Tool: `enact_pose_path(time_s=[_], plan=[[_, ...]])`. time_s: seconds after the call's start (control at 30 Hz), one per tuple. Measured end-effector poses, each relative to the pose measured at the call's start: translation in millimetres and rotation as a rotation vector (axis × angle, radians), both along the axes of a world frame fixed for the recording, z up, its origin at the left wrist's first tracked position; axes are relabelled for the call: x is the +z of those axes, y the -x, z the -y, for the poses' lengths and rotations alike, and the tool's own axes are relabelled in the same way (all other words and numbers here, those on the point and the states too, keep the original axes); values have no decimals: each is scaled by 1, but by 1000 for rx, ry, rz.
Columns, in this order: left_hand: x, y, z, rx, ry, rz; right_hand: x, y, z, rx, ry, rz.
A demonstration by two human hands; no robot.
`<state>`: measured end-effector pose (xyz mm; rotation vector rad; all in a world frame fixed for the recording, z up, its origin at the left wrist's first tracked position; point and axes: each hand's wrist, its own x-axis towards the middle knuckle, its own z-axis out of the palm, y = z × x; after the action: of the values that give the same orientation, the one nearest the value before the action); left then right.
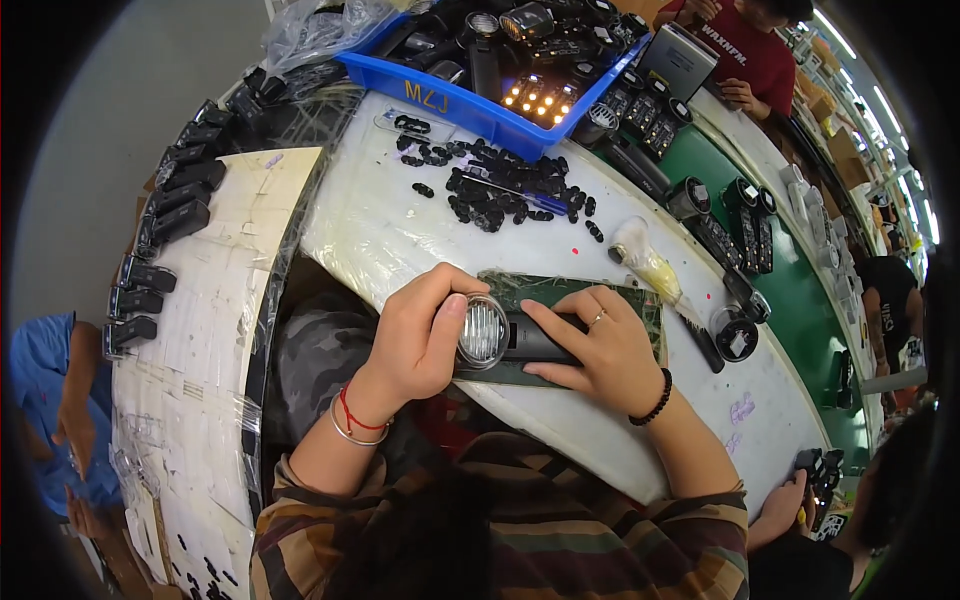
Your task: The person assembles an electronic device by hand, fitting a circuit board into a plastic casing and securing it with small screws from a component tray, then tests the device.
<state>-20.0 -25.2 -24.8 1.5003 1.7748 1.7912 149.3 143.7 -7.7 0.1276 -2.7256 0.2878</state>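
A black flashlight [536, 342] with a round, clear, ribbed lens lies across a dark green mat [640, 300] in front of me. My left hand [420, 325] is closed around the lens end, thumb along its rim. My right hand [600, 350] grips the body from the other side, with its fingers over the top and the thumb along the near edge. Beyond the mat is a pile of small black parts [500, 190]. A thin screwdriver with a blue handle [545, 203] lies among them.
A blue bin [470, 118] of black flashlights, some lit, stands at the back. To the right, a plastic-wrapped brush [650, 265] lies near the green conveyor belt [800, 330], which carries more flashlights. Black housings [180, 220] line the left board's edge. Other people work at both sides.
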Motion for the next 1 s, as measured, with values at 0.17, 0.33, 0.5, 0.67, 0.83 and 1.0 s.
enact_pose_path(time_s=[0.17,0.33,0.5,0.67,0.83,1.0], plan=[[-5,4,-2,-38,40,83,7,2,2,-14,-2,110],[-7,1,2,0,-18,-77,7,-16,-29,-57,197,-35],[-3,-4,5,35,-10,-93,-3,-65,-65,-789,8,293],[-6,-4,-3,29,-37,-80,-36,-74,-81,-768,14,34],[-6,-4,3,83,-25,-66,39,-91,0,-613,918,-77],[-2,-4,-4,43,-25,-102,4,-126,79,-624,932,83]])
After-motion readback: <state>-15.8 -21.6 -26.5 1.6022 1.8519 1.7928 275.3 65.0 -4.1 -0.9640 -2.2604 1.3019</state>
